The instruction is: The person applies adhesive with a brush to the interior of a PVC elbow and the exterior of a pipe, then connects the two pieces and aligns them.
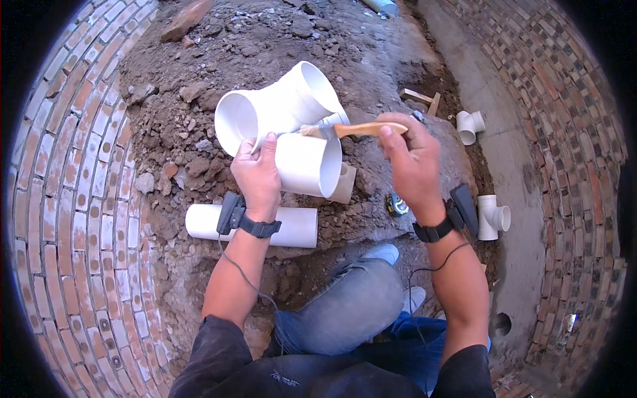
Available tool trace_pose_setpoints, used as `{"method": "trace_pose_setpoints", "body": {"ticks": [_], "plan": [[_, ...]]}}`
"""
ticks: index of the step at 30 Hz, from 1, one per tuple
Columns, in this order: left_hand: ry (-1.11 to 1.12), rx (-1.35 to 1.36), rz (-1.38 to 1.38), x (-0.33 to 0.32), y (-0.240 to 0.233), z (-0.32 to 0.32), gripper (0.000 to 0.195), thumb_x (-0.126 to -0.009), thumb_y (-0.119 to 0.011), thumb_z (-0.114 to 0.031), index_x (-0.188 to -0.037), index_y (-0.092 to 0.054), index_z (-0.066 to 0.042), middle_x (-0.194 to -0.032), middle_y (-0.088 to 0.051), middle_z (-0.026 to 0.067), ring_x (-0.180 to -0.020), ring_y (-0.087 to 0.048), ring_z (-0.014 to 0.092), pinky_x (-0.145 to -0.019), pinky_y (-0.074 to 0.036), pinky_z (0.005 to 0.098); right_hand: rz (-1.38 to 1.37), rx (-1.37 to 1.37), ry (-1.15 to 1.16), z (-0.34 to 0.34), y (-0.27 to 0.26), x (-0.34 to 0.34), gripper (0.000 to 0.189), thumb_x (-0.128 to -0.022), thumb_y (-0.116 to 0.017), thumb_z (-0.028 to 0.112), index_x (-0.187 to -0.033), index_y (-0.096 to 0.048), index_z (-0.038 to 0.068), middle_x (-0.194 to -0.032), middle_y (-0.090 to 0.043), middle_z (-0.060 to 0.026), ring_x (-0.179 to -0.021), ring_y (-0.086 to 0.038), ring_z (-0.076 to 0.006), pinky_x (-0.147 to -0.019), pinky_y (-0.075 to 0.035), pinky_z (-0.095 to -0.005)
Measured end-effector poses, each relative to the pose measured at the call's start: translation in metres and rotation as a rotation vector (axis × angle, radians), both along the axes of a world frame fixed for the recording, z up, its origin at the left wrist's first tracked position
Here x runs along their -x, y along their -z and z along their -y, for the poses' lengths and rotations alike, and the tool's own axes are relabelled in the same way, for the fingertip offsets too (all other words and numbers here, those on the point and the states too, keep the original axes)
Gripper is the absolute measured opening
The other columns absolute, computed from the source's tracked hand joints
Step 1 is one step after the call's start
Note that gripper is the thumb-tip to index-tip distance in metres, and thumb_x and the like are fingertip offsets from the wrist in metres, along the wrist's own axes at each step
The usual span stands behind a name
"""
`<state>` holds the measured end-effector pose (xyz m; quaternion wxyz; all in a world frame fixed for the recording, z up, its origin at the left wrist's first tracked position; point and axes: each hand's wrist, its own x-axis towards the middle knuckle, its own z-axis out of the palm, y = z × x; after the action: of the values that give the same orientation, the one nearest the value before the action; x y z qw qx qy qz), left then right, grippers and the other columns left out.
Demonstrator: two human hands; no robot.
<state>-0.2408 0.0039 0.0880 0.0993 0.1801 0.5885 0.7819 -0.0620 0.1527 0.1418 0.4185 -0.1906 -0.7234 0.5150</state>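
My left hand [259, 174] grips a white plastic branch pipe fitting [278, 102] by the rim of its left opening. Against it sits a short white pipe section [301, 164], its open end facing right. Whether the two are joined I cannot tell. In my right hand [413, 159] is a flat paintbrush [361, 130] with a wooden handle. Its pale bristles point left and appear to meet the upper side of the short section. Below my left hand a white plastic pipe [293, 227] lies on the soil, partly hidden by my wrist.
Loose soil and rubble [199, 164] spread ahead of me. A tape measure [397, 204] lies near my right wrist. Two white tee fittings [470, 127] stand along the concrete ledge [522, 209]. Wood pieces [423, 98] lie farther off. Brick walls [74, 209] rise on both sides.
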Motion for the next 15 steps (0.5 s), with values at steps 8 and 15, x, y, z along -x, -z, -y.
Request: {"method": "trace_pose_setpoints", "body": {"ticks": [8, 15], "plan": [[-0.044, -0.017, -0.048, 0.005, 0.006, -0.002, 0.024, -0.098, -0.068, -0.012, -0.105, -0.062, 0.010, -0.095, -0.071, 0.0117, -0.083, -0.064, 0.009, -0.072, -0.051, 0.0237, 0.035, -0.461, -0.184, 0.042, -0.023, -0.019, 0.014, -0.093, -0.063, 0.008, -0.104, -0.067, 0.001, -0.078, -0.065, -0.0157, -0.066, -0.065, -0.0292, -0.063, -0.051, -0.0365], [-0.030, 0.001, -0.044, 0.008, 0.006, -0.001, 0.024, -0.098, -0.067, -0.011, -0.107, -0.062, 0.011, -0.095, -0.071, 0.0118, -0.084, -0.064, 0.010, -0.072, -0.051, 0.0242, 0.066, -0.251, 0.041, 0.029, -0.022, -0.019, 0.015, -0.096, -0.062, 0.009, -0.106, -0.067, 0.000, -0.078, -0.065, -0.0117, -0.065, -0.062, -0.0187, -0.061, -0.048, -0.0313]]}}
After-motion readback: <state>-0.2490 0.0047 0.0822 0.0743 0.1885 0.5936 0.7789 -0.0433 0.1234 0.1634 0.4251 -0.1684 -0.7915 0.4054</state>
